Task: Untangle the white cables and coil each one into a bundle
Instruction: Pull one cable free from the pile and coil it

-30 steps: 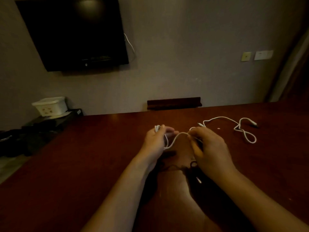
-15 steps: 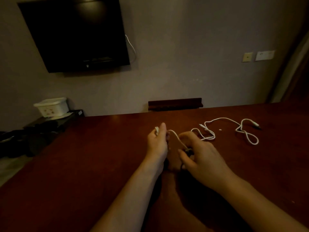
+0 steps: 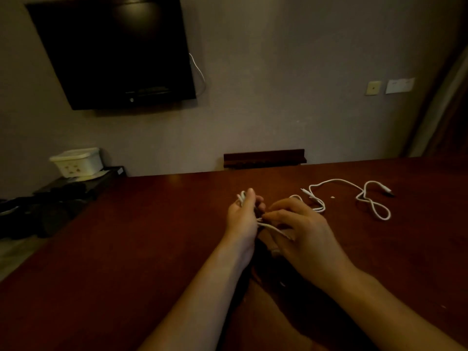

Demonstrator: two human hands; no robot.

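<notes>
On the dark red table (image 3: 126, 249) in front of you, the job looks partly under way rather than near its end. Your left hand (image 3: 241, 219) is curled round a few turns of white cable, with small loops (image 3: 241, 197) showing just above the thumb, so one bundle seems to be forming there. Your right hand (image 3: 301, 231) sits just beside it, fingers bent, pinching the strand (image 3: 272, 227) that runs out of the left fist; the thumb and forefinger meet close to the left palm. Both hands are raised a little above the tabletop, and the light is too dim to count the turns or to see whether a plug is tucked in.

To the right, a loose run of white cable (image 3: 372, 201) lies flat on the wood in open curves, with a figure-of-eight loop at its far end and a connector (image 3: 386, 191) pointing away. Its near end (image 3: 316, 202) curls just behind your right hand. You cannot tell from here whether that run is the tail of the cable you hold or a second cable altogether.

Judged from this, the coil in your left hand is only begun, the loose length is not yet gathered, and no finished bundle lies anywhere on the table. Most of the winding is left for you
</notes>
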